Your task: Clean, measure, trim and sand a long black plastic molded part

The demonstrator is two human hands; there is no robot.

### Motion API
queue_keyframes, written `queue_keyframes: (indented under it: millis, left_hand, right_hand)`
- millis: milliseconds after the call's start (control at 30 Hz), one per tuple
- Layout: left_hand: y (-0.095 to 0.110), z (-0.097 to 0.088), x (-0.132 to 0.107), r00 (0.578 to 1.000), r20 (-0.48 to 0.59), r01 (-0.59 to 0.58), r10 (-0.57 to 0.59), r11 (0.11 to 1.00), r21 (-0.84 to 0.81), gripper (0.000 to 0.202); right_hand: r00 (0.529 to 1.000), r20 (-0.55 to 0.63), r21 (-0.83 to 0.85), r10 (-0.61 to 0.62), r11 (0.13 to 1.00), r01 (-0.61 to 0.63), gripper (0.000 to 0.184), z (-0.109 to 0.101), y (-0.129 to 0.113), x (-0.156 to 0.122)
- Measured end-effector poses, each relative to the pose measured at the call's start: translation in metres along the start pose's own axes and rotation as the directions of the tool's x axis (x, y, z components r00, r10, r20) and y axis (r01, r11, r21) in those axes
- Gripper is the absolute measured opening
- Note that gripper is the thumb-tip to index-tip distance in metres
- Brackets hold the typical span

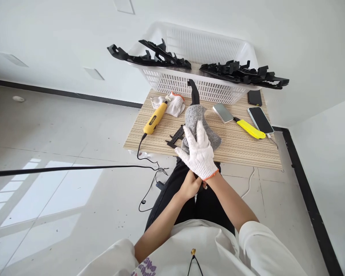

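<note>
My right hand point(199, 153), in a white knit glove with an orange cuff edge, is wrapped over a grey cloth point(194, 117). The cloth lies around a long black plastic part point(194, 94), whose curved tip sticks out beyond it toward the basket. My bare left hand point(191, 185) is closed on the near end of this part, close to my lap; its fingers are partly hidden under the gloved hand. A dark caliper point(176, 136) lies on the wooden table point(149, 147), just left of the cloth.
At the table's back stands a white plastic basket point(172, 78), with several black plastic parts point(241, 73) across its rim. A yellow corded tool point(156, 118) and a white glove point(176, 105) lie left. Rightward are a grey flat box point(222, 112), yellow utility knife point(250, 128) and phone point(260, 119).
</note>
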State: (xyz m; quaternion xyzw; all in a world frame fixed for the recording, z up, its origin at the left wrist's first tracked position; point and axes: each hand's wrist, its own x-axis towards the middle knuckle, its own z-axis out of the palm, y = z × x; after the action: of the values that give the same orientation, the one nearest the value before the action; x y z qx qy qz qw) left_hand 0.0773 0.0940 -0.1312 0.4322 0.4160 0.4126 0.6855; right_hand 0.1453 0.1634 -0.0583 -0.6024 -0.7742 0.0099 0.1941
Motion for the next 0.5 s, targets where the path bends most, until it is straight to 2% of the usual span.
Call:
queue_keyframes:
  millis: [67, 133, 267, 367, 500]
  left_hand:
    - [-0.001, 0.003, 0.000, 0.999, 0.032, 0.003, 0.000, 0.997, -0.079, 0.020]
    - [-0.002, 0.007, 0.001, 1.000, 0.010, 0.025, -0.024, 0.987, -0.158, 0.027]
    - [-0.004, 0.010, 0.001, 0.997, 0.010, 0.071, -0.070, 0.973, -0.220, 0.037]
    - [-0.004, 0.009, 0.000, 0.998, 0.011, 0.058, -0.057, 0.978, -0.200, 0.035]
    - [-0.004, 0.006, 0.000, 1.000, 0.018, 0.002, 0.000, 0.995, -0.097, 0.027]
  right_hand:
    - [1.000, -0.018, 0.014, 0.015, 1.000, -0.015, 0.073, -0.002, 0.001, 0.019]
    - [0.999, -0.039, 0.024, 0.018, 1.000, -0.017, 0.071, -0.005, 0.000, 0.041]
    - [0.999, -0.050, 0.046, 0.011, 0.999, -0.008, 0.066, -0.008, -0.001, 0.073]
    - [0.999, -0.039, 0.043, 0.025, 0.999, -0.024, 0.064, -0.011, -0.002, 0.077]
    - [0.997, -0.056, 0.054, 0.045, 0.998, -0.042, 0.062, -0.013, -0.005, 0.057]
